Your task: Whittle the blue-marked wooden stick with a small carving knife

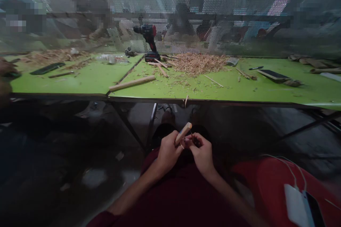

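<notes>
My left hand [168, 150] is closed around a short wooden stick [183, 133], held over my lap in front of the table edge. The stick tilts up and to the right, its pale cut end showing. Close beside it, my right hand [204, 152] has its fingers bent in a pinch near the stick's lower part. A thin dark bit shows at those fingers, too small to name. A curled sliver of wood [187, 100] hangs at the edge of the green table [239, 90].
On the table stand a cordless drill [151, 40], a heap of wood shavings [202, 63], a longer wooden stick [133, 83], a pen [256, 67] and a phone [274, 75]. A perforated screen [181, 39] rises behind. To my right is a red seat [269, 173] with cabled devices.
</notes>
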Demonstrator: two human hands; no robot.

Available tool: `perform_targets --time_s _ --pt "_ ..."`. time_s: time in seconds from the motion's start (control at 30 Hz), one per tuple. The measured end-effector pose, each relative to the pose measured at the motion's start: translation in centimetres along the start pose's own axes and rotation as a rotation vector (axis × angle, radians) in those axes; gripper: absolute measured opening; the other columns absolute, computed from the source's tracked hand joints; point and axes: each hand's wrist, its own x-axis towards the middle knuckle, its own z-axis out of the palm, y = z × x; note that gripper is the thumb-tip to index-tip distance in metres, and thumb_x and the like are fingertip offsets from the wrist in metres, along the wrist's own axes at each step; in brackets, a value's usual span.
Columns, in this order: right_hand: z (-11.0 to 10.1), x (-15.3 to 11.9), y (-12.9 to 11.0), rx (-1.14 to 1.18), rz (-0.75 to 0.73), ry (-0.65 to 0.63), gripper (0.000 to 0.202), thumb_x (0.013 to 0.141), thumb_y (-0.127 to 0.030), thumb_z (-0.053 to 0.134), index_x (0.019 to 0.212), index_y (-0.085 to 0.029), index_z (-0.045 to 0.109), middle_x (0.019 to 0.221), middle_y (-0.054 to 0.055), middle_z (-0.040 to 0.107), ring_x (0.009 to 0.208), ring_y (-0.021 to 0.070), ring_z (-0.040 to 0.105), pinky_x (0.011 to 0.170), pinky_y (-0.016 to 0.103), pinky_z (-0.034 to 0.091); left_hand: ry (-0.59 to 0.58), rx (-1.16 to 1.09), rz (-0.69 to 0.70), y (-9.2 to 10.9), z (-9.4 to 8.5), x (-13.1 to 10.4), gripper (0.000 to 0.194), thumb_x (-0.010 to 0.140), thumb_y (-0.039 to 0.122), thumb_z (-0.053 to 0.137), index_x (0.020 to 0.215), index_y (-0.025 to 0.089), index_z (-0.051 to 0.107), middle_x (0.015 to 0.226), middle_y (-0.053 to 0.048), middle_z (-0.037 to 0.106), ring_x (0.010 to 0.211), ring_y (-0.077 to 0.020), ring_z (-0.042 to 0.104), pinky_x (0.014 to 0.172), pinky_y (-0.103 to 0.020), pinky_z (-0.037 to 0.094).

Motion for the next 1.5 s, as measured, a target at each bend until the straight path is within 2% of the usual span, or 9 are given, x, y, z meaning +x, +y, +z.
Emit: perform_targets --time_s 0.43,0.7,0.87,1.03,1.17,1.5 --pt "0.08 -0.18 0.2 -0.013 0.02 -0.002 0.022 0.077 -0.037 0.068 0.072 -0.016 0.066 0.065 0.0 0.06 0.062 0.0131 0.048 0.059 0.025 0.038 -0.008 -0.03 -0.008 0.16 -0.04 -0.15 0.013 0.084 0.025 0.055 0.074 0.018 0.052 0.068 0.002 0.052 0.061 -0.0118 0.044 0.059 -0.024 0.034" --pt "0.05 -0.2 0.18 0.014 0.007 -0.01 0.019 0.078 -0.035 0.068 0.073 -0.016 0.066 0.069 0.0 0.061 0.067 0.0142 0.052 0.064 0.025 0.042 0.01 -0.027 -0.012 0.4 -0.17 -0.08 0.011 0.083 0.023 0.055 0.074 0.018 0.053 0.065 0.003 0.049 0.059 -0.0113 0.042 0.058 -0.024 0.033" --pt "0.02 -0.12 0.43 0.027 0.011 0.007 0.018 0.077 -0.035 0.068 0.075 -0.017 0.067 0.073 0.001 0.065 0.073 0.0167 0.057 0.069 0.027 0.045 -0.012 -0.053 0.014 0.71 -0.33 0.04 0.003 0.081 0.02 0.054 0.082 0.018 0.057 0.074 0.0 0.058 0.068 -0.0135 0.052 0.064 -0.025 0.037" --pt "0.08 -0.03 0.44 -0.005 0.028 0.008 0.021 0.077 -0.038 0.067 0.075 -0.017 0.068 0.068 0.002 0.064 0.065 0.0163 0.056 0.062 0.027 0.045 -0.014 -0.008 -0.012 0.2 0.02 -0.16 0.018 0.084 0.025 0.053 0.068 0.02 0.046 0.063 0.004 0.046 0.057 -0.0111 0.041 0.057 -0.024 0.031" --pt "0.23 -0.16 0.24 -0.028 0.012 0.026 0.022 0.076 -0.039 0.068 0.074 -0.017 0.068 0.068 0.002 0.064 0.065 0.0162 0.056 0.061 0.026 0.044 -0.009 0.008 -0.01 -0.19 0.27 -0.24 0.019 0.085 0.024 0.051 0.068 0.02 0.043 0.063 0.004 0.045 0.058 -0.011 0.04 0.057 -0.024 0.03" --pt "0.21 -0.04 0.34 0.0 0.031 0.028 0.023 0.076 -0.039 0.07 0.074 -0.016 0.067 0.065 0.0 0.06 0.062 0.0139 0.052 0.059 0.025 0.042 -0.01 -0.04 -0.018 0.48 -0.3 -0.09 0.013 0.086 0.027 0.054 0.077 0.017 0.057 0.067 0.002 0.054 0.06 -0.0117 0.045 0.058 -0.024 0.033"
